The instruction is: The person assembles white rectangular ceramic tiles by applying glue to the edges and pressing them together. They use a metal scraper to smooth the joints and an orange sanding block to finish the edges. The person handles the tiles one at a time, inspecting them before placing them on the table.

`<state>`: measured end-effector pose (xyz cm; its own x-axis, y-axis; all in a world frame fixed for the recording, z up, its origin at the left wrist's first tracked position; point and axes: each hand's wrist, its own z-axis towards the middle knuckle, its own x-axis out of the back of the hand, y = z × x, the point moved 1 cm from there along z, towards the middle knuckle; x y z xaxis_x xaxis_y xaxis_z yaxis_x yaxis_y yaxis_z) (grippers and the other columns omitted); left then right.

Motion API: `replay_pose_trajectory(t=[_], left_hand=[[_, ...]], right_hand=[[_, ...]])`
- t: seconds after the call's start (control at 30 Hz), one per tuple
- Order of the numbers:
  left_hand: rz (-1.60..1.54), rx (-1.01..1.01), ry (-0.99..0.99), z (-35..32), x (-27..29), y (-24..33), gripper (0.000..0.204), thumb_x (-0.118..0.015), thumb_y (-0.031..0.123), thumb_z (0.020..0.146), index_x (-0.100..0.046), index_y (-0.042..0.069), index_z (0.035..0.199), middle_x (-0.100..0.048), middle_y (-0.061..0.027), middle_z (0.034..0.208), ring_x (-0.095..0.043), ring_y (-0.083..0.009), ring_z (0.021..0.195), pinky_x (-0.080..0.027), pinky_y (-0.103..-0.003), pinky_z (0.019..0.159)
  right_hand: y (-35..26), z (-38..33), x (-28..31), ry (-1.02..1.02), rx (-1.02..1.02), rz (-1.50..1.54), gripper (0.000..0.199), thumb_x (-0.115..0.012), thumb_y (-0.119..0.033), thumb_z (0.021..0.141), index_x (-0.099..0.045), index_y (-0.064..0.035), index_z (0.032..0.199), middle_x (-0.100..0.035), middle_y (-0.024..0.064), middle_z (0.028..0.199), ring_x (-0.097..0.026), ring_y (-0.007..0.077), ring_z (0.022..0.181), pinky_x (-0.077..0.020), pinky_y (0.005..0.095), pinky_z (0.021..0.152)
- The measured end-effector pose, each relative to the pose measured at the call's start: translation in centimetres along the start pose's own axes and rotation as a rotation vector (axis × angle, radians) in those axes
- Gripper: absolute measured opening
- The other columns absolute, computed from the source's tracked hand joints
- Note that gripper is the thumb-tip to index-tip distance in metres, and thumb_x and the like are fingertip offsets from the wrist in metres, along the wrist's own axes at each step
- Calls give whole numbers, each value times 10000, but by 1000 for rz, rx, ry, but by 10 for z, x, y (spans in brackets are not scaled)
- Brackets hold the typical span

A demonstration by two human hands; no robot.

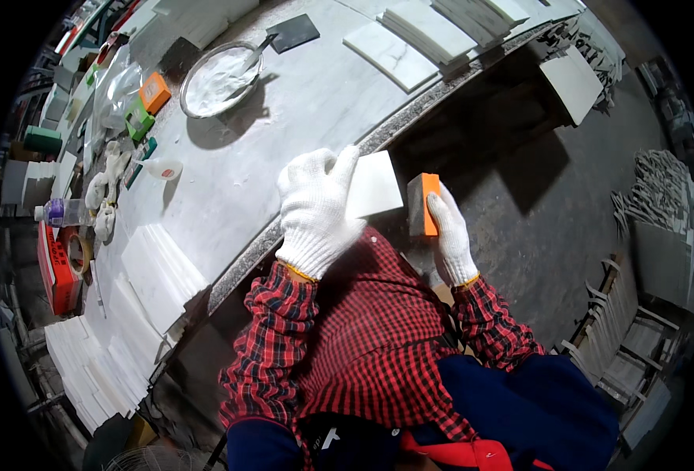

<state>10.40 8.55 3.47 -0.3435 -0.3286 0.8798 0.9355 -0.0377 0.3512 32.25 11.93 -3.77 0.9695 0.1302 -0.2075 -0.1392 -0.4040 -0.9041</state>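
Note:
My left hand [315,200], in a white knit glove, is closed on a square white tile [376,187] at the table's edge. The tile juts out to the right of my fingers, past the edge. In my gloved right hand [449,234] is an orange sanding block [429,206] with a dark grey face turned toward the tile. A gap separates the block from the tile. Part of my left fingers is hidden behind the glove's back.
A bowl of white paste [220,80] stands on the marble-look table [284,118]. Stacked white tiles [158,275] lie at the near left, more tile stacks [425,35] at the far right. A small bottle [163,169], spare gloves [110,184] and a red box [58,271] are along the left.

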Motion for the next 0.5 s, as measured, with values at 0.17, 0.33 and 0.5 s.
replay_pose_trajectory(t=[0.17,0.33,0.5], left_hand=[[-244,249,-149,7,34,29,885,-859,315,699,-469,56,1450,-525,-200,1230,-602,-385,1066,-529,-430,934],[-794,408,-74,-10,26,46,806,-851,389,774,-486,43,1403,-583,-143,1172,-645,-243,985,-541,-340,855],[-1386,640,-113,-34,-11,64,585,-706,302,949,-495,-6,1399,-635,-94,1195,-626,-140,1011,-532,-291,850]], right_hand=[[-14,-9,-24,-92,-4,212,570,-577,-269,1024,-427,-5,1506,-606,89,1290,-617,138,1030,-532,283,880],[-34,-20,-15,-106,27,225,553,-555,-297,1029,-444,-14,1491,-613,71,1223,-609,130,999,-528,286,860],[-36,-31,0,-102,32,214,580,-563,-354,1026,-450,-21,1487,-607,80,1264,-603,151,1086,-508,306,935]])
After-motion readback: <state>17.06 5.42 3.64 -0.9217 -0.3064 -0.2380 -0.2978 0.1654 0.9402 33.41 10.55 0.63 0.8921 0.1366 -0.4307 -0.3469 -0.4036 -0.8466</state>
